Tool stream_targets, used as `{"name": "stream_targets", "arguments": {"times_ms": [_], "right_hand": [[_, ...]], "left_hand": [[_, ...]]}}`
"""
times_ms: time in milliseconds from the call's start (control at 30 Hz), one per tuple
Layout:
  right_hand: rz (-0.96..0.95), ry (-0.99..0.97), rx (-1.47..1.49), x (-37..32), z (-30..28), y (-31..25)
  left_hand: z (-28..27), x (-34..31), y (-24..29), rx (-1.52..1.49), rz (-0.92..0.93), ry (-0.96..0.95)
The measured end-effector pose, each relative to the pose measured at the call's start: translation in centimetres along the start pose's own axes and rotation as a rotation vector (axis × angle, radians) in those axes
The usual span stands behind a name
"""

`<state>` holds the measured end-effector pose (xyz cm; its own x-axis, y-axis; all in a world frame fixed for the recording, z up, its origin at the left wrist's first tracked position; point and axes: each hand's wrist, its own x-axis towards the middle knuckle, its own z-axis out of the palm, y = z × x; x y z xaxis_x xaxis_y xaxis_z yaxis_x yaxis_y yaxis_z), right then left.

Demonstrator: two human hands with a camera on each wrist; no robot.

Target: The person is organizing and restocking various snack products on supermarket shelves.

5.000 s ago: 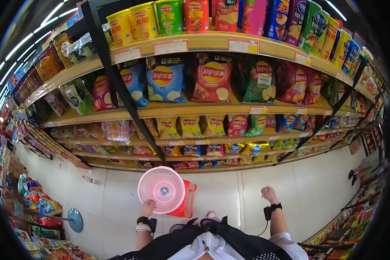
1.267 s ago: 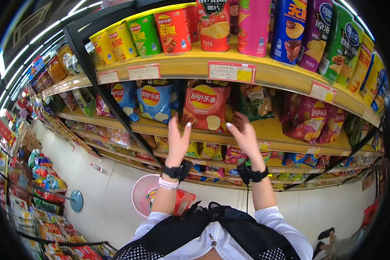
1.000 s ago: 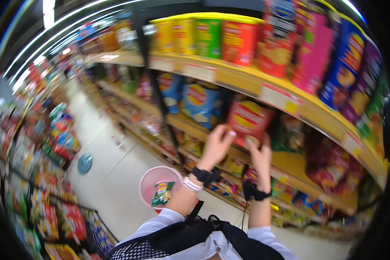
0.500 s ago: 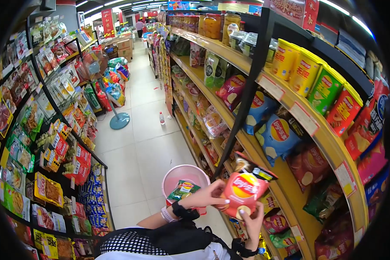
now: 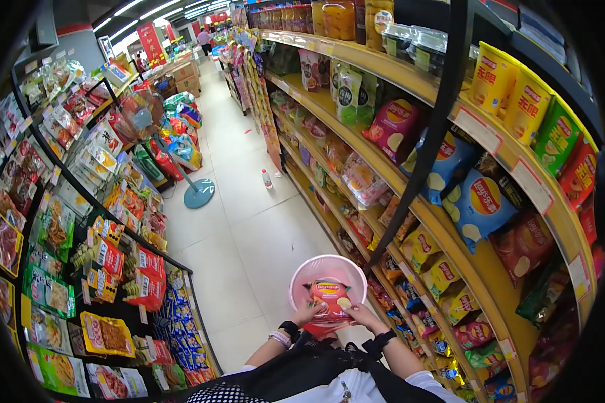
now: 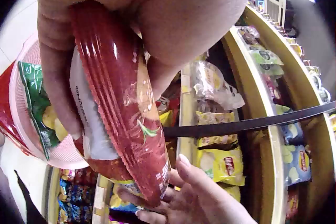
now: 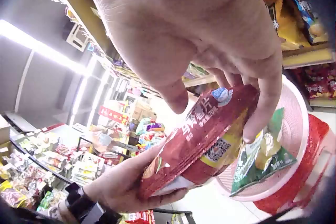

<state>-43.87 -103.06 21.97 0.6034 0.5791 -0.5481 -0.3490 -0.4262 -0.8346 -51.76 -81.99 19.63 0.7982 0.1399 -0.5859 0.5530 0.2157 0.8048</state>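
While the left hand (image 5: 307, 314) and right hand (image 5: 364, 316) grip its edges, the chip bag (image 5: 329, 295) lies between them.

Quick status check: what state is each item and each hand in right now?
red chip bag, gripped by both hands, held over the basket.
green chip bag, lying inside the basket.
pink basket, upright, holding the green bag.
left hand, grips one side of the red bag.
right hand, grips the other side.
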Motion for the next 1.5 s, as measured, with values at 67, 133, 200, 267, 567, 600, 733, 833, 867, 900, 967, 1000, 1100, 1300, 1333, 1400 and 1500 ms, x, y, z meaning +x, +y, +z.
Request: {"name": "stream_targets", "arguments": {"times_ms": [67,133,200,267,567,600,733,833,867,900,967,1000,1100,1300,1333,1400,1500], "right_hand": [[0.001,0.033,-0.037,1.5,0.7,0.4],[0.016,0.071,-0.045,2.9,0.9,2.1],[-0.035,0.111,0.029,3.1,1.4,3.0],[-0.060,0.207,0.010,2.8,1.5,3.1],[0.059,0.135,-0.016,-0.1,-2.2,3.0],[-0.043,0.210,-0.024,-0.5,-3.1,3.4],[-0.267,0.498,-0.021,-5.9,-7.7,-1.0],[-0.516,0.827,0.018,-13.2,-10.3,-8.7],[-0.626,0.920,0.034,-15.2,-11.4,-10.5],[-0.739,1.013,0.051,-16.8,-12.7,-11.8],[-0.904,1.190,0.028,-19.8,-15.3,-13.7],[-0.754,1.378,-0.101,-21.4,-15.8,-14.8],[-0.717,1.523,-0.282,-22.5,-18.0,-16.6],[-0.566,1.585,-0.558,-20.2,-21.3,-15.5],[-0.529,1.542,-0.563,-19.9,-21.6,-15.5],[-0.539,1.461,-0.531,-19.6,-21.7,-16.3],[-0.685,1.154,-0.215,-19.3,-21.9,-17.4]], "left_hand": [[-1.5,2.0,-1.3,0.116,0.041,0.030],[-2.4,4.0,-2.1,0.198,0.066,0.030],[-2.6,4.6,-1.3,0.168,0.075,0.014],[-3.2,5.7,-2.0,0.139,0.076,-0.001],[-4.3,6.9,-3.3,0.646,0.051,-0.040],[-3.6,4.7,-1.9,0.606,0.117,-0.004],[-4.3,5.1,-4.0,0.873,0.082,-0.106],[-3.2,2.8,-2.6,0.947,0.138,-0.189],[-2.6,1.9,-2.0,0.946,0.140,-0.189],[-1.8,1.0,-1.2,0.968,0.087,-0.171],[-0.8,0.2,-0.5,0.989,0.034,-0.152],[-0.3,-0.2,-0.6,0.978,0.065,-0.134],[1.4,-2.0,1.1,0.994,0.081,-0.139],[2.7,-3.6,0.2,0.889,0.104,-0.126],[2.7,-3.7,-0.2,0.880,0.077,-0.120],[2.2,-3.5,-1.3,0.871,0.050,-0.121],[1.4,-3.2,-3.3,0.878,0.051,-0.124]]}}
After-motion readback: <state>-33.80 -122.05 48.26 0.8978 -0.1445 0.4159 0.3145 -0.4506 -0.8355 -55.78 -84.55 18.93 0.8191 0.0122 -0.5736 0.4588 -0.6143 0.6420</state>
